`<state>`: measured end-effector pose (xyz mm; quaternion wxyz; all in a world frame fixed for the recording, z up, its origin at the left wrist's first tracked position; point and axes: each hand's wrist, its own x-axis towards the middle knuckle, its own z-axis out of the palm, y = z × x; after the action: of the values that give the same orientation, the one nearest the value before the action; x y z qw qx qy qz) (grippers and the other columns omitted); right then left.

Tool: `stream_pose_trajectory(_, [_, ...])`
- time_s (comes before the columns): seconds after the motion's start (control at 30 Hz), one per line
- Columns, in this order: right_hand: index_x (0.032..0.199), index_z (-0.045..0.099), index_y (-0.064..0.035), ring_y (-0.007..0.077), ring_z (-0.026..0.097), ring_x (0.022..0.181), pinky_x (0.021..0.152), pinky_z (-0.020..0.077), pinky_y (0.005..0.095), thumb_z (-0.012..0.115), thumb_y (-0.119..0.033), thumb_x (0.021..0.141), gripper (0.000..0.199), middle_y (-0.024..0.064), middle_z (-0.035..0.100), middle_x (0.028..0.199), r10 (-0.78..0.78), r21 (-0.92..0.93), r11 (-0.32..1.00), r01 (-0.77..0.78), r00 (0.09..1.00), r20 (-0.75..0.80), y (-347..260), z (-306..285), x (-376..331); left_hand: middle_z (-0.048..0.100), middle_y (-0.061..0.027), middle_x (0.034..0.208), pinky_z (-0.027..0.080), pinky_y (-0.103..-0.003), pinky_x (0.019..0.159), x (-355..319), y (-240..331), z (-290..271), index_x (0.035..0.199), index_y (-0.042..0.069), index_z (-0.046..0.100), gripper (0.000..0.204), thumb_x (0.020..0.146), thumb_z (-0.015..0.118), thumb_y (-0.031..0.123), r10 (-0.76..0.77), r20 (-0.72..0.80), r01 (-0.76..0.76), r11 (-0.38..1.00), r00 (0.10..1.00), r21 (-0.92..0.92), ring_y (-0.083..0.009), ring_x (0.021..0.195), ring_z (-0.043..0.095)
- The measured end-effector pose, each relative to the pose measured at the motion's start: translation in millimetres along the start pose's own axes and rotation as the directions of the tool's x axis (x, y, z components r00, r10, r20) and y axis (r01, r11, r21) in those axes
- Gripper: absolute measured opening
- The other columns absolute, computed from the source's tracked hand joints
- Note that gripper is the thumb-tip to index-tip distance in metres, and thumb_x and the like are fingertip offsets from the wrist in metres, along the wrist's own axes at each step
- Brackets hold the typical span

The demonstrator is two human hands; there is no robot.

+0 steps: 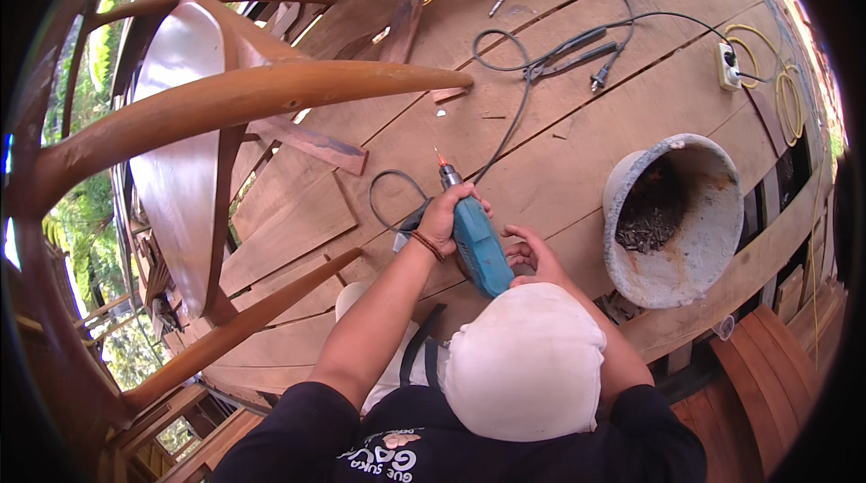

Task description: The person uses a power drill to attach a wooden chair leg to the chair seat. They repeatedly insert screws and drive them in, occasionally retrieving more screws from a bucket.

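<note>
My left hand (440, 223) is wrapped around the front part of a blue power drill (481, 247). The drill's black chuck (448, 176) and a thin bit with a reddish-orange section point away from me. Beside the rear of the drill body is my right hand (534, 256), its fingers apart and slightly curled. Whether its thumb touches the casing, I cannot tell. Dark cord loops (390, 174) lie close to my left hand. Below the drill, my knee in pale trousers (528, 361) hides part of my right forearm.
A curved wooden chair frame (271, 91) leans in from the left. At right stands a whitish bucket (622, 239) with dark debris inside. Long-handled pliers (570, 59), a plug (599, 82) and a white socket block (729, 66) lie on the plank floor (559, 167), among wood offcuts (311, 142).
</note>
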<state>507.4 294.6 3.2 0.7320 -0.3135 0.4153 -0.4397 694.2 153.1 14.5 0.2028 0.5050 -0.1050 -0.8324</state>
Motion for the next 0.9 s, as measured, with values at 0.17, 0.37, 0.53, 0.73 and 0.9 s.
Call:
stream_pose_trajectory(0.17, [0.139, 0.041, -0.0005, 0.0204, 0.051, 0.116, 0.102, 0.0402, 0.0361, 0.095, -0.018, 0.056, 0.100, 0.0099, 0.051, 0.129, 0.201, -0.170, 0.974, -0.147, 0.909, 0.364, -14, 46, 26, 0.065, -0.0144, 0.090, 0.054, -0.054, 0.085, -34, 8, -41, 0.091, 0.008, 0.060, 0.030, 0.085, 0.062, 0.037, 0.139, 0.160, -0.076, 0.935, 0.977, -0.345, -0.0304, 0.088, 0.066])
stream_pose_trajectory(0.37, [0.139, 0.034, -0.0022, 0.0195, 0.050, 0.111, 0.097, 0.0415, 0.0359, 0.095, -0.018, 0.052, 0.108, 0.0101, 0.053, 0.120, 0.197, -0.258, 0.960, -0.106, 0.912, 0.359, 16, 52, 36, 0.067, -0.0164, 0.092, 0.054, -0.053, 0.088, -42, 15, -57, 0.090, 0.005, 0.062, 0.031, 0.085, 0.061, 0.035, 0.167, 0.134, -0.113, 0.935, 0.977, -0.337, -0.0326, 0.090, 0.066])
stream_pose_trajectory(0.53, [0.138, 0.030, -0.0036, 0.0238, 0.054, 0.108, 0.093, 0.0444, 0.0373, 0.094, -0.018, 0.050, 0.110, 0.0134, 0.055, 0.116, 0.178, -0.481, 0.876, 0.021, 0.915, 0.364, 6, 73, 30, 0.068, -0.0172, 0.090, 0.055, -0.052, 0.086, -73, 19, -69, 0.087, 0.002, 0.061, 0.025, 0.087, 0.061, 0.027, 0.057, -0.045, -0.068, 0.950, 0.997, -0.304, -0.0313, 0.091, 0.067])
stream_pose_trajectory(0.73, [0.112, 0.052, 0.0003, 0.0363, 0.066, 0.093, 0.081, 0.0516, 0.0402, 0.089, -0.023, 0.057, 0.070, 0.0213, 0.062, 0.094, 0.219, -0.639, 0.767, 0.053, 0.915, 0.339, -35, 89, 29, 0.068, -0.0129, 0.081, 0.053, -0.055, 0.089, -90, 24, -75, 0.084, 0.004, 0.060, 0.019, 0.091, 0.061, 0.021, 0.120, -0.065, -0.135, 0.926, 0.991, -0.354, -0.0309, 0.095, 0.067])
stream_pose_trajectory(0.9, [0.090, 0.058, 0.0013, 0.0384, 0.065, 0.083, 0.073, 0.0509, 0.0440, 0.084, -0.023, 0.057, 0.049, 0.0207, 0.062, 0.088, 0.165, -0.685, 0.711, 0.159, 0.910, 0.382, -39, 88, 31, 0.065, -0.0083, 0.074, 0.051, -0.057, 0.093, -99, 21, -79, 0.079, 0.007, 0.059, 0.018, 0.092, 0.060, 0.020, 0.119, -0.074, -0.137, 0.923, 0.990, -0.359, -0.0255, 0.095, 0.066])
